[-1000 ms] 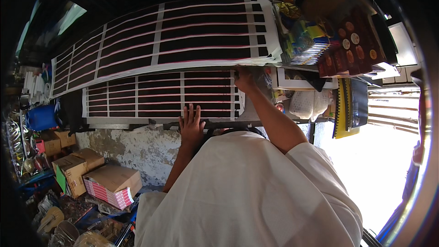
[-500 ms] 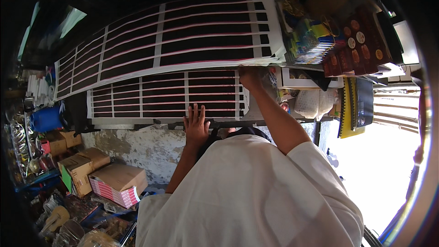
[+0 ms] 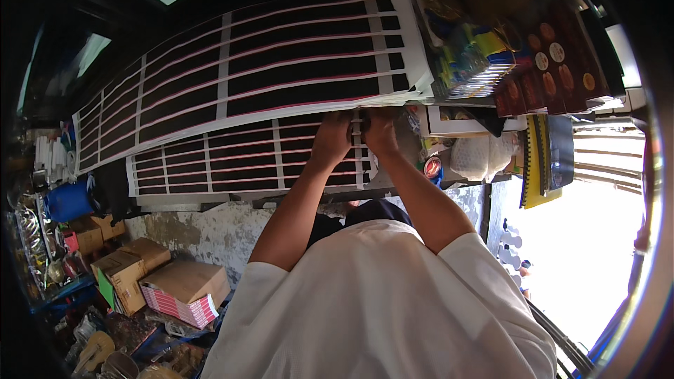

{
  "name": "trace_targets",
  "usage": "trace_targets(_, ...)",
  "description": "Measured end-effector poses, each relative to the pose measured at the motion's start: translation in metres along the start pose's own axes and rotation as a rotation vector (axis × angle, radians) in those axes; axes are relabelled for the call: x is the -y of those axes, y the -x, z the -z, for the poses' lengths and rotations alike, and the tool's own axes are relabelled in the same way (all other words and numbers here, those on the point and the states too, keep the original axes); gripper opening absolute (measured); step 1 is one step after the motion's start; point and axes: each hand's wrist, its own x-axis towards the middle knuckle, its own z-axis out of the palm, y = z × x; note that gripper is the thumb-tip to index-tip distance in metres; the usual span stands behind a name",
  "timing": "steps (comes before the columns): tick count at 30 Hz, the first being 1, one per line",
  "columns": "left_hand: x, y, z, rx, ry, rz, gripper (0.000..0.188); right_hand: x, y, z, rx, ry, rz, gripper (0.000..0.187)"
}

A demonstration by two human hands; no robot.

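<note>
My left hand (image 3: 332, 139) rests over the right part of the lower dark sheet (image 3: 242, 158), which has pale lines across it. Close beside it, my right hand (image 3: 381, 133) is at that sheet's right end. Both hands reach up to the near edge of the upper stack of similar sheets (image 3: 295, 56). Shadow and that edge hide the fingers, so I cannot make out what they hold, if anything. A narrow pale strip of the lower sheet shows in the gap between the hands.
Bundled pens (image 3: 484, 74) and dark red boxes (image 3: 554, 77) stand at the right. Near them are a bubble-wrapped bundle (image 3: 477, 159) and a yellow spiral-bound book (image 3: 535, 161). Cardboard boxes (image 3: 186, 281) are stacked at lower left, with a blue container (image 3: 69, 200) above.
My left hand has gone from lying spread on the lower sheet's near edge, up and right, to beside my right hand. My right hand stays at the sheet's right end.
</note>
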Motion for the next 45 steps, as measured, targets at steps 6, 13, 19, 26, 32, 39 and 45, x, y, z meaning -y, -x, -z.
trace_targets(6,0.015,-0.017,-0.009,0.174,-0.028,0.142,0.024,-0.008,-0.004,-0.009,0.031,-0.021,-0.066,0.04)
trace_targets(13,0.018,-0.021,-0.018,-0.028,-0.028,0.063,0.019,-0.005,-0.004,-0.009,-0.035,-0.057,-0.004,0.035)
trace_targets(19,0.027,-0.02,-0.024,-0.032,-0.066,0.057,0.024,-0.001,-0.004,-0.01,-0.065,-0.056,-0.02,0.034)
trace_targets(26,0.021,-0.019,-0.023,-0.048,-0.041,0.077,0.018,0.002,-0.003,-0.012,-0.008,-0.011,-0.088,0.047)
trace_targets(32,0.018,-0.018,-0.024,-0.11,-0.175,-0.086,0.018,-0.003,-0.001,-0.015,0.004,-0.014,-0.095,0.044)
trace_targets(39,0.018,-0.031,-0.017,0.222,-0.285,-0.095,0.026,-0.005,-0.002,-0.015,0.067,-0.011,-0.11,0.041)
trace_targets(45,0.036,-0.054,-0.023,-0.143,-0.564,-0.56,0.04,0.006,-0.002,0.001,0.101,-0.049,-0.144,0.043)
